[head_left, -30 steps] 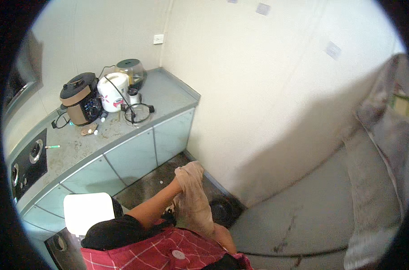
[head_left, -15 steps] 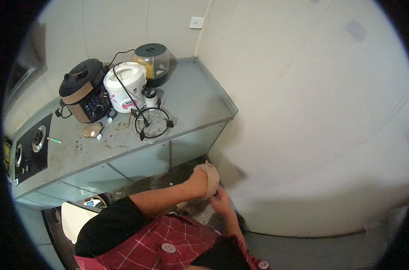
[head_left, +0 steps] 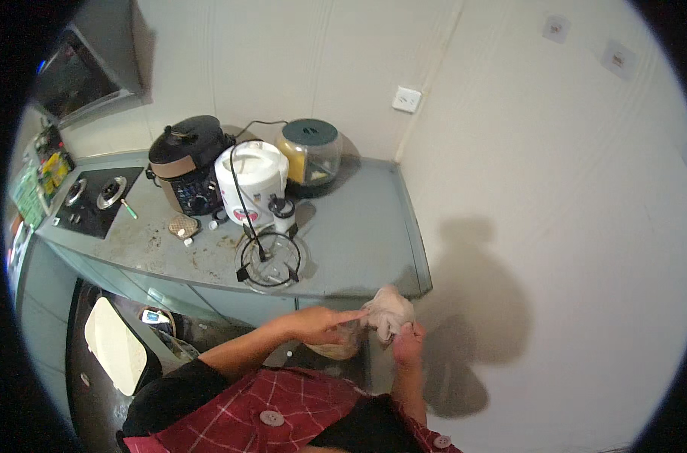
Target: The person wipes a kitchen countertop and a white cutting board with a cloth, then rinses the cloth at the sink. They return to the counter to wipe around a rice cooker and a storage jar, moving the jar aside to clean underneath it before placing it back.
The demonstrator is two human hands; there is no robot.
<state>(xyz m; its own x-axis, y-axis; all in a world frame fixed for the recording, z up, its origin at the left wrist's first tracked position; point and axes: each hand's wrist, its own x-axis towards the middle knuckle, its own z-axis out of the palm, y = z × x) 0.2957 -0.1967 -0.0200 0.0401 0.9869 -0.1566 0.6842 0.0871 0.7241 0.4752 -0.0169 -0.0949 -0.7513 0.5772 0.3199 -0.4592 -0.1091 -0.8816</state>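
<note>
A crumpled beige cloth (head_left: 389,311) is in front of me, just off the counter's near edge. My right hand (head_left: 409,341) has its fingers closed on the cloth's lower right side. At the cloth's left side is my left hand (head_left: 324,325), its index finger stretched out and the fingertip at the fabric. The other left fingers are partly blurred, and I see nothing held in them. Below that hand shows a rounded, tan, see-through shape (head_left: 336,349) that I cannot make out.
On the grey counter (head_left: 370,226) stand a dark pressure cooker (head_left: 188,162), a white rice cooker (head_left: 249,181), a clear container with a green lid (head_left: 309,151), a small jar (head_left: 283,215) and a black ring stand (head_left: 270,260). A gas hob (head_left: 98,200) lies left; a cream board (head_left: 115,343) is below.
The cloth was over my left hand; that hand is now bare beside it, while my right hand grips the cloth. Both hands appear higher against the counter, and my view has shifted.
</note>
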